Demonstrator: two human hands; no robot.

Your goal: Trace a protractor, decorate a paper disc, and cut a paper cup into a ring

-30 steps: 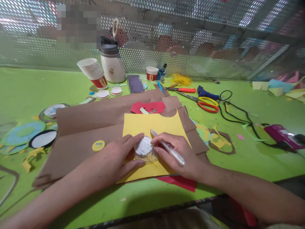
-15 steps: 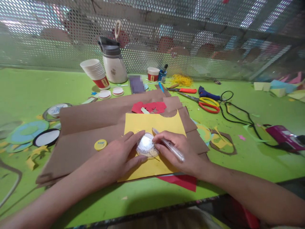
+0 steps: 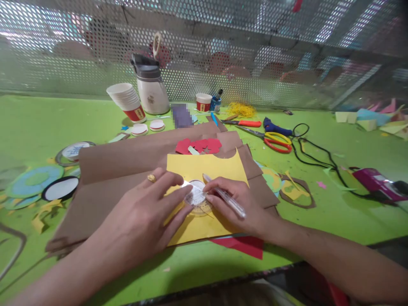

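A yellow paper sheet (image 3: 207, 166) lies on brown kraft paper (image 3: 127, 157) on the green table. A clear round lid (image 3: 197, 198) rests on the yellow sheet. My left hand (image 3: 149, 212) lies flat, fingers spread, its fingertips pressing on the lid's left side; a gold ring shows on one finger. My right hand (image 3: 237, 204) is closed on a clear pen (image 3: 225, 196), whose tip touches the lid's right rim.
Red paper cutouts (image 3: 199, 145) lie behind the yellow sheet. Scissors (image 3: 274, 139), a glue gun (image 3: 277, 126) with black cable, a cutter (image 3: 245, 123), stacked paper cups (image 3: 127, 102), a white jug (image 3: 151, 87), tape roll (image 3: 72, 151) and paper rings (image 3: 35, 178) surround the work. A perforated metal screen stands behind.
My left hand has shifted forward and up over the paper, covering the yellow cap that lay on the brown paper. The right hand with the pen has barely moved.
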